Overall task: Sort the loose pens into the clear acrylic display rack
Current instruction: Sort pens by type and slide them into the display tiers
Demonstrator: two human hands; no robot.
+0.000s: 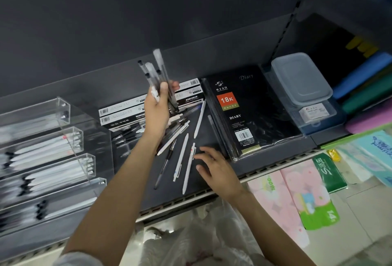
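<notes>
Pen bundle (157, 74) upright (caps up)

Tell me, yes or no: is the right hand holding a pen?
No: the right hand hovers open over the white pens; only the left hand grips a bundle.

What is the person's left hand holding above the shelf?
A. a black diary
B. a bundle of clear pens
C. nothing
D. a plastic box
B: the left hand grips a bundle of clear pens raised above the shelf, while the black diary lies flat to its right.
</notes>
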